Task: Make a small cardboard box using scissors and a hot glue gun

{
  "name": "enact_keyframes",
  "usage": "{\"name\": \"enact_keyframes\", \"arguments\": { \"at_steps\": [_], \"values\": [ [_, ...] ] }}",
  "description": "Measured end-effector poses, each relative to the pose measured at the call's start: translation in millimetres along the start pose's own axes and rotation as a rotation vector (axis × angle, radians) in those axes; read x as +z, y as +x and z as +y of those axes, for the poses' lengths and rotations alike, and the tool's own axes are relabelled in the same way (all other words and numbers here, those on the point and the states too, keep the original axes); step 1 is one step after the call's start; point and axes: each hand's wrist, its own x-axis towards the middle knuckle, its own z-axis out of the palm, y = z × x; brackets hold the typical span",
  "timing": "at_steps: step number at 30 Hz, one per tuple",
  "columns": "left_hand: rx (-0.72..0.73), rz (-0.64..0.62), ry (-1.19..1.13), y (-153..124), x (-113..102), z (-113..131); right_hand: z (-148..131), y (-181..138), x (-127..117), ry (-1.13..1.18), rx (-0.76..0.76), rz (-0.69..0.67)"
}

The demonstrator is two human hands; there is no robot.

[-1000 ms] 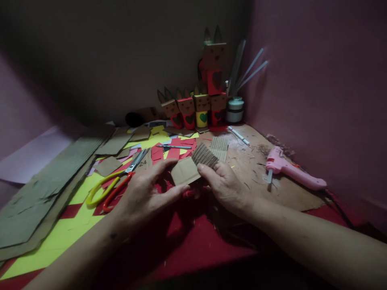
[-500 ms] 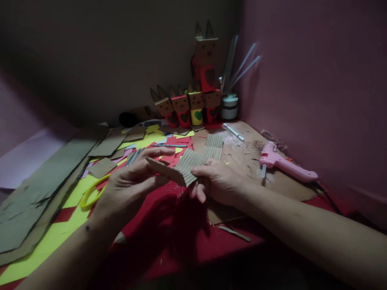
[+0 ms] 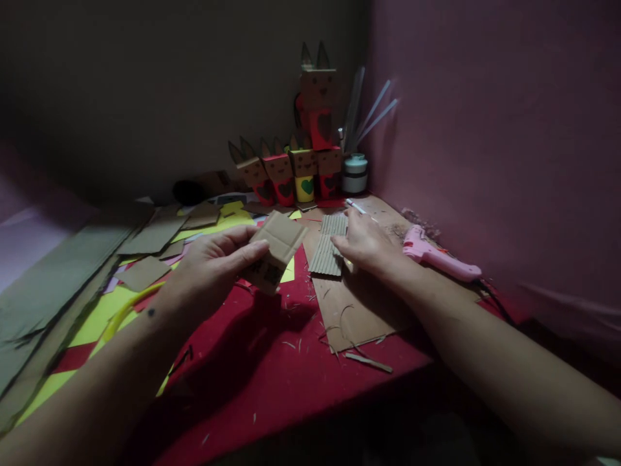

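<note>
Between the thumb and fingers of my left hand (image 3: 220, 259) is a small cardboard piece (image 3: 281, 243), tilted, its smooth creased face and dark print showing. My right hand (image 3: 366, 239) reaches over the brown board (image 3: 356, 317), thumb and fingers apart. Its fingertips are close to a white marker (image 3: 356, 206); whether they touch it I cannot tell. Just left of that hand, ridged corrugated cardboard (image 3: 327, 255) lies on the board, partly under the thumb.
A pink glue gun (image 3: 439, 255) lies at the right by the wall. Cardboard figures with pointed ears (image 3: 279, 169) stand at the back, beside a pale blue jar (image 3: 355, 175). Large cardboard sheets (image 3: 72, 278) cover the left. Cardboard scraps litter the red tabletop (image 3: 233, 388).
My right hand has left the corrugated cardboard and moved up and right, towards the marker. My left hand has turned its piece so that the smooth face shows. The view has shifted slightly right.
</note>
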Motion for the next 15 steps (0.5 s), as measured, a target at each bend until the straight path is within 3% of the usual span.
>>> {"name": "enact_keyframes", "arguments": {
  "at_steps": [3,8,13,15],
  "values": [
    [-0.087,-0.082,-0.063,3,-9,-18,-9,4,9,-0.017,0.030,0.007],
    [-0.172,-0.083,-0.199,14,-18,-41,-14,20,24,0.069,0.069,0.021],
    [-0.152,-0.047,-0.280,11,-15,-31,-10,24,25,0.264,0.016,0.118],
    [-0.113,-0.027,-0.336,5,-14,-21,-10,20,20,0.476,-0.050,0.198]
  ]
}}
